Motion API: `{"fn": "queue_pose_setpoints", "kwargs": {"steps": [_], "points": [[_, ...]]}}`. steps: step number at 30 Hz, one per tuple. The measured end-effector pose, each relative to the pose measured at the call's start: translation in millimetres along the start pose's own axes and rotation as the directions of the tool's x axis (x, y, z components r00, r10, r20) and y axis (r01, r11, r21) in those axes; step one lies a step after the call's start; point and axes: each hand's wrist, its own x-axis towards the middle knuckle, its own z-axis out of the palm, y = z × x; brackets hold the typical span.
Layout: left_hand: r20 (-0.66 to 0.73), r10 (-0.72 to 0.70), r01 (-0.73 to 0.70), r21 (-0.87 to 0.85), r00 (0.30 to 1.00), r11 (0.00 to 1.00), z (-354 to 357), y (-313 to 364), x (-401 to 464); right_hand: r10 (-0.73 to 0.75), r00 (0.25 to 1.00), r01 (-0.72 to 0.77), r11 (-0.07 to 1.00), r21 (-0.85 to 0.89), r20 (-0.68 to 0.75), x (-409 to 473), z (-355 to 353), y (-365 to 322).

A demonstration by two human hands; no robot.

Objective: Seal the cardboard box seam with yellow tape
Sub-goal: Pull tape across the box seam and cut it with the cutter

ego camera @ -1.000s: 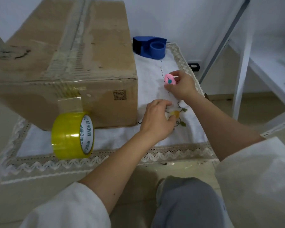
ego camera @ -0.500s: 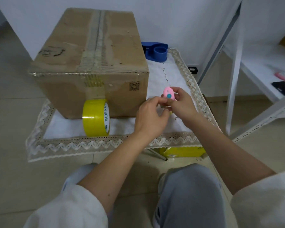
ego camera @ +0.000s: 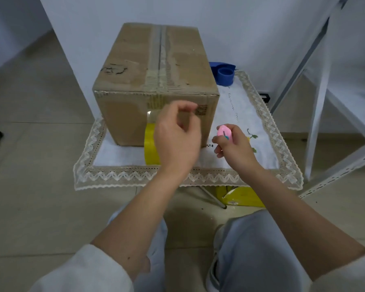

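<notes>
**Hands Up Front, Tape Roll Half Hidden**

While the cardboard box (ego camera: 156, 81) sat square on the lace-edged cloth (ego camera: 251, 123), its top seam ran straight away from the camera. A blue dispenser (ego camera: 223, 74) peeked out behind its right corner. The yellow tape roll (ego camera: 150, 147) stood on edge against the box front, half blocked by the left hand (ego camera: 177, 142), raised with fingers curled and pinching nothing clear. Well apart, the right hand (ego camera: 234, 148) was clamped on a small pink cutter (ego camera: 224, 133).

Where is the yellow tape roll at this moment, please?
In the head view, the tape roll stands on edge against the box's front face, partly hidden behind the left hand.
</notes>
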Motion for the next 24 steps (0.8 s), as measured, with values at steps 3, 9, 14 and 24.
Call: {"fn": "queue_pose_setpoints", "kwargs": {"steps": [3, 9, 14, 24], "points": [[-0.155, -0.078, 0.085, 0.039, 0.985, 0.996, -21.7, -4.5, 16.2, -0.036, 0.999, 0.037, 0.999, -0.014, 0.039, -6.4, 9.3, -8.0], [-0.067, -0.522, 0.526, 0.069, 0.85, 0.848, -51.9, -31.4, 43.9, -0.118, 0.987, 0.132, 0.984, -0.124, 0.111, -8.0, 25.1, -22.4], [0.164, -0.717, 0.717, 0.07, 0.678, 0.694, -57.9, -35.6, 46.4, -0.142, 0.978, 0.161, 0.98, -0.116, 0.156, -4.1, 43.7, -37.6], [0.251, -0.748, 0.778, -0.036, 0.614, 0.627, -55.6, -39.1, 40.3, -0.126, 0.98, 0.141, 0.986, -0.087, 0.153, 1.8, 71.1, -50.1]]}}
